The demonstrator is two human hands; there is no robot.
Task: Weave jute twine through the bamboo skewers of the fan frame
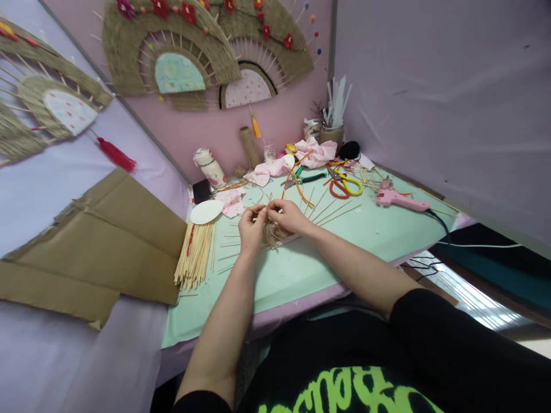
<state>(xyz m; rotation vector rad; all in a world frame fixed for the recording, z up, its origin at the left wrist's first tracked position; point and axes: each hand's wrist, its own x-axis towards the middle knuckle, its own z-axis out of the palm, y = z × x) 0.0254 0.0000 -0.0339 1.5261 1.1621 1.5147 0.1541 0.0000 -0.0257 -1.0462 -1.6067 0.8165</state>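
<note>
My left hand (252,226) and my right hand (286,215) meet over the table, thumbs and fingertips pinched close together on thin tan twine (272,234). Loose strands of it hang below my fingers. Under my hands lies a half-made fan, its thin wooden sticks (329,212) spreading out to both sides. My hands hide most of its middle. Just beyond them, orange strips (305,194) lie near green-and-black-handled pliers (307,178) and scissors (349,182) with red and yellow handles.
Left are a stick bundle (196,258), a white oval card (206,212) and a cardboard sheet (103,246). A pink glue gun (400,199) lies right, its cord over the edge. A bottle (210,167), pink cloth (316,152) and a pot of white sticks (333,133) stand behind.
</note>
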